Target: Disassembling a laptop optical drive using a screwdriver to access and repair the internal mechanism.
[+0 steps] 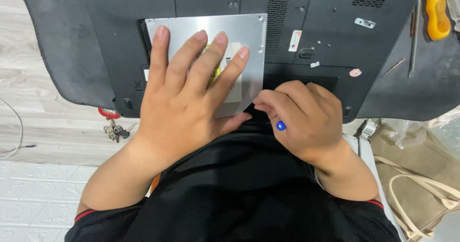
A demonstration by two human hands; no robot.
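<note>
Under the spread left hand (pixel 184 95) lies the silver optical drive (pixel 249 45), pressed flat on the upturned laptop (pixel 306 11); just beside it, the right hand (pixel 299 119) pinches a blue-tipped tool (pixel 281 125)

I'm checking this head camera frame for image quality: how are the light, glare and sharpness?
Head view: light is even and soft, with only faint shadow under the left hand; the silver drive shows a mild sheen, no harsh glare; the right hand and laptop underside look sharp; edges bow slightly from the wide lens.
</note>
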